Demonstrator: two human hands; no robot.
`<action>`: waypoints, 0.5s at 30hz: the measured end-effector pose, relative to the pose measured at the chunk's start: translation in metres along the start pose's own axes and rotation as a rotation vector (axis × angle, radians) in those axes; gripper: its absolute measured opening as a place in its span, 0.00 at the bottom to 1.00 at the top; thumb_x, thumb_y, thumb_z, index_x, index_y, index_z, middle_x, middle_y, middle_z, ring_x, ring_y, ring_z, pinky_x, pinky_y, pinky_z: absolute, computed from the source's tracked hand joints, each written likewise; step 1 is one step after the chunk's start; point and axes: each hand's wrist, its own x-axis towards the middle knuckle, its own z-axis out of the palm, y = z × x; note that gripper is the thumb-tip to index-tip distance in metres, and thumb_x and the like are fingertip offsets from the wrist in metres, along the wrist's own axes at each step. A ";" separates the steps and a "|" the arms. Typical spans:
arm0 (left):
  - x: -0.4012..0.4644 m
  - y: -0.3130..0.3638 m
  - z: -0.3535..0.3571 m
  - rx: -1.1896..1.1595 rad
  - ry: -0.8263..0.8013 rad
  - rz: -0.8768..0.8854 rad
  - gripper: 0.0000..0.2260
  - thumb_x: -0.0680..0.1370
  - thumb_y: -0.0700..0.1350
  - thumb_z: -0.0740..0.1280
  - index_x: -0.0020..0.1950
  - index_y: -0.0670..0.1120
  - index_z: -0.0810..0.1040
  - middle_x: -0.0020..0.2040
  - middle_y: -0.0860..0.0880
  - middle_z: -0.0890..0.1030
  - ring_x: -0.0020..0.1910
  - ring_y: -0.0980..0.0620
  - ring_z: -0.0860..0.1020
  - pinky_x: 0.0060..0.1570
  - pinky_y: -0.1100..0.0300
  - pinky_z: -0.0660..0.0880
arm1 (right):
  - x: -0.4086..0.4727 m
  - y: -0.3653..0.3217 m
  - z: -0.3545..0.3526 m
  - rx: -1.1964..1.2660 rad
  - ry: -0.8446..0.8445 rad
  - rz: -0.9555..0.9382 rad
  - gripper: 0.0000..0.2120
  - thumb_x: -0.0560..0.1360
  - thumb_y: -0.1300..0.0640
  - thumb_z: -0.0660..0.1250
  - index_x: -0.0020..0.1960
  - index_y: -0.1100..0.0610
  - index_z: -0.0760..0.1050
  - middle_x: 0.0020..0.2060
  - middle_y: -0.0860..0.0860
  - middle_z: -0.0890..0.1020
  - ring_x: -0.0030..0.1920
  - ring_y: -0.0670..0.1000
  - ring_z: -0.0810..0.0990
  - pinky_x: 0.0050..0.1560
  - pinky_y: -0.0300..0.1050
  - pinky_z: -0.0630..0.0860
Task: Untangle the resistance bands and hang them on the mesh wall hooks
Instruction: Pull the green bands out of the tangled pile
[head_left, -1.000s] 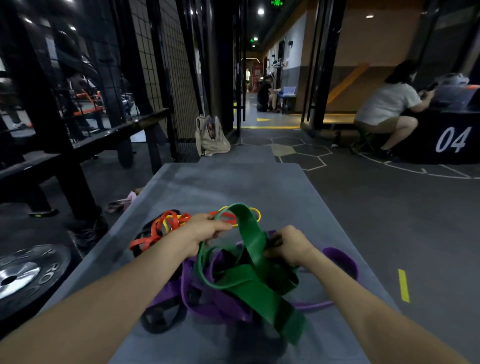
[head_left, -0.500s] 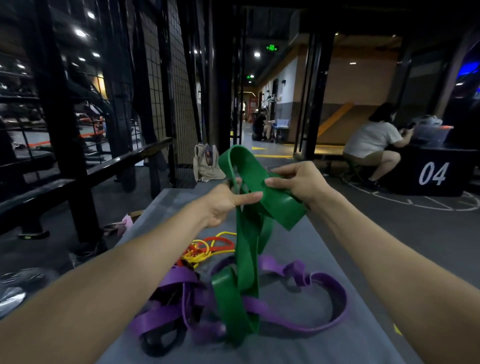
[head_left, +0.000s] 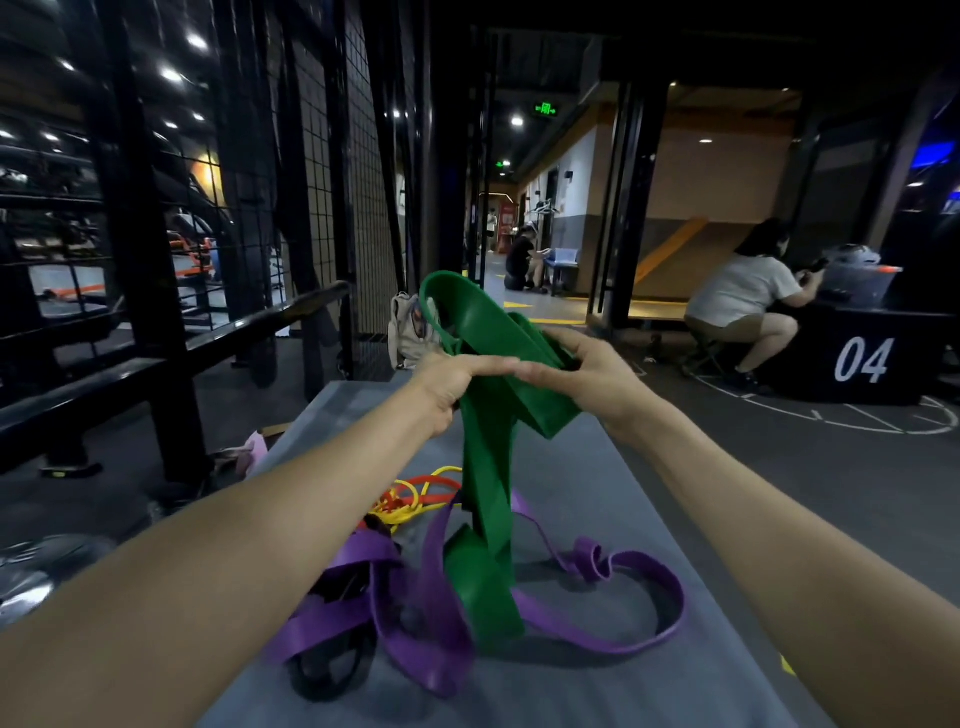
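Green band (head_left: 488, 467) held up above the table (head_left: 597, 691), both hands on its top fold. Our left hand (head_left: 449, 382) grips one side, our right hand (head_left: 587, 371) pinches the other, fingertips nearly meeting. From the hands the band hangs almost straight down; its lower end sits beside the purple band (head_left: 644, 597), and we cannot tell whether the two are still looped together. Red and yellow bands (head_left: 415, 493) lie behind the green band, apart. Mesh wall (head_left: 363, 182) stands beyond the table's far left corner, nearer our left hand; we judge the carry goes that way.
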 end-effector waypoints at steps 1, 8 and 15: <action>0.001 0.003 -0.001 0.010 0.001 -0.005 0.10 0.66 0.31 0.73 0.47 0.39 0.81 0.40 0.45 0.83 0.40 0.45 0.81 0.44 0.55 0.81 | -0.001 0.001 0.002 -0.043 -0.039 0.034 0.28 0.66 0.54 0.76 0.63 0.53 0.71 0.52 0.49 0.82 0.50 0.47 0.82 0.50 0.43 0.80; -0.002 0.032 0.015 0.017 -0.188 -0.066 0.06 0.73 0.31 0.65 0.44 0.40 0.79 0.40 0.44 0.82 0.40 0.47 0.81 0.45 0.54 0.79 | 0.001 -0.013 0.020 -0.014 -0.116 -0.028 0.16 0.64 0.64 0.77 0.44 0.49 0.74 0.45 0.50 0.82 0.49 0.51 0.82 0.54 0.46 0.79; -0.009 0.036 0.028 0.121 -0.544 -0.268 0.14 0.67 0.48 0.66 0.50 0.43 0.79 0.49 0.46 0.80 0.52 0.48 0.77 0.62 0.53 0.70 | 0.000 0.012 0.022 0.128 0.112 -0.015 0.17 0.61 0.67 0.78 0.46 0.56 0.77 0.45 0.55 0.84 0.45 0.52 0.84 0.50 0.48 0.81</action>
